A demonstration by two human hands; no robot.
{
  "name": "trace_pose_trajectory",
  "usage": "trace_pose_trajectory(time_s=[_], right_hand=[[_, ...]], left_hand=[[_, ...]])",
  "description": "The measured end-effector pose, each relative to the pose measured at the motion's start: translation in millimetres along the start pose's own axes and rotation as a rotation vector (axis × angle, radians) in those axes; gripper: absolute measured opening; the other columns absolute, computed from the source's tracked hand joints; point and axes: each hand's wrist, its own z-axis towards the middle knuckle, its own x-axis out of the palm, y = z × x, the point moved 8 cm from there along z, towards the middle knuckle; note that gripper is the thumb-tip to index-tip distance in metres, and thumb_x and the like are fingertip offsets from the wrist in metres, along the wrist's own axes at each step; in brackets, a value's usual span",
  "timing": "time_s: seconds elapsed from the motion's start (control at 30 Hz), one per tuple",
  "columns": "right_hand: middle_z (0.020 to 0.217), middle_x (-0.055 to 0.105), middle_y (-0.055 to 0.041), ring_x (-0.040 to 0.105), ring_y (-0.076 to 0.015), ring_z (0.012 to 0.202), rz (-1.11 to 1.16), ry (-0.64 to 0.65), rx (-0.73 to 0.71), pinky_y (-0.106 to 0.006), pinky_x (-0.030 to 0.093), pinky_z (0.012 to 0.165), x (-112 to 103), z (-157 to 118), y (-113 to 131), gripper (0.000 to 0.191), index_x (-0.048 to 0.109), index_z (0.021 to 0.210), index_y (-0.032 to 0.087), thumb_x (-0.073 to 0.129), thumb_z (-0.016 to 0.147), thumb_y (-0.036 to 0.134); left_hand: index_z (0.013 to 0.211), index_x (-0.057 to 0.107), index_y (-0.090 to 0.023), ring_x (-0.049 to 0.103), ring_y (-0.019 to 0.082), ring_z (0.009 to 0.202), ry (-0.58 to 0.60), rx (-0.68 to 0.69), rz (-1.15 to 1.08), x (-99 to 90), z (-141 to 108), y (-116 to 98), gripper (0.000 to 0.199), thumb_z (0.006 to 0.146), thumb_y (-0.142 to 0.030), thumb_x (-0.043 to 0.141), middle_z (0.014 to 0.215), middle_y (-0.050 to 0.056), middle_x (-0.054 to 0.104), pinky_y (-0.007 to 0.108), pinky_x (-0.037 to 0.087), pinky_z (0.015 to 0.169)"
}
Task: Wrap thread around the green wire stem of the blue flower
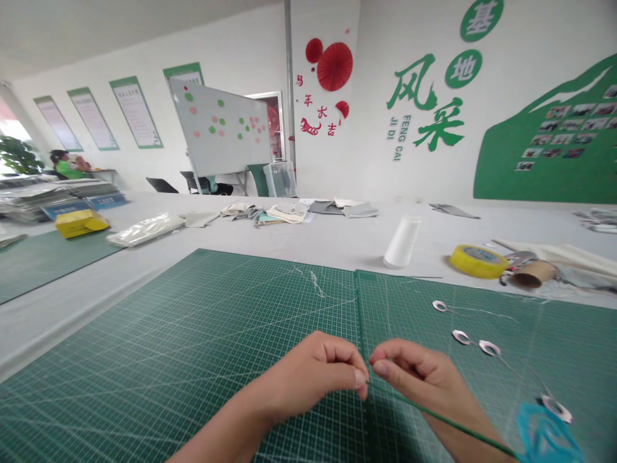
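pinching green stem (448, 421), left hand (311, 373), teal piece (547, 434) cropped

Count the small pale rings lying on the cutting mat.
4, all on the right-hand mat: far ring; middle pair, left ring and right ring; near ring by the blue piece, which may hide others.
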Motion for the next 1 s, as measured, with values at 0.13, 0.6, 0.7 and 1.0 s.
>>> trace_pose_trajectory(time_s=[0.13, 0.6, 0.7, 1.0], right_hand=[[0.058, 0.044, 0.0042, 0.035, -0.014, 0.056, -0.078, 0.09, 0.029, -0.027, 0.028, 0.055, 5, -5, 7, 0.029, 0.068, 0.075, 0.019, 0.059, 0.083, 0.046], [0.056, 0.039, 0.006, 0.034, -0.0119, 0.054, -0.328, 0.338, 0.013, -0.025, 0.024, 0.05, 19, -14, 24, 0.02, 0.061, 0.07, 0.019, 0.053, 0.083, 0.032], [0.057, 0.051, 0.0047, 0.045, -0.0118, 0.053, -0.523, 0.274, -0.099, -0.024, 0.029, 0.051, 20, -16, 33, 0.018, 0.064, 0.072, 0.021, 0.053, 0.086, 0.026], [0.068, 0.067, 0.0019, 0.062, -0.0145, 0.059, -0.65, 0.034, -0.33, -0.024, 0.042, 0.056, 21, -24, 43, 0.02, 0.063, 0.084, 0.024, 0.046, 0.094, 0.025]], left_hand=[[0.062, 0.065, -0.017, 0.048, 0.01, 0.061, 0.108, -0.064, 0.009, 5.0, -3, 1, 0.012, 0.07, -0.016, 0.057, 0.062, -0.003, 0.059, 0.024, 0.035, 0.065], [0.06, 0.062, -0.019, 0.043, 0.009, 0.054, 0.116, -0.122, 0.463, -0.5, -5, 14, 0.016, 0.07, -0.011, 0.053, 0.054, -0.006, 0.051, 0.021, 0.031, 0.051], [0.059, 0.057, -0.018, 0.041, 0.01, 0.055, -0.005, -0.093, 0.546, -7.5, -3, 9, 0.015, 0.072, -0.014, 0.051, 0.054, -0.006, 0.046, 0.022, 0.03, 0.052], [0.066, 0.054, -0.018, 0.046, 0.013, 0.065, -0.285, 0.033, 0.464, -20.3, 2, -1, 0.018, 0.082, -0.02, 0.046, 0.064, -0.003, 0.051, 0.025, 0.033, 0.061]])
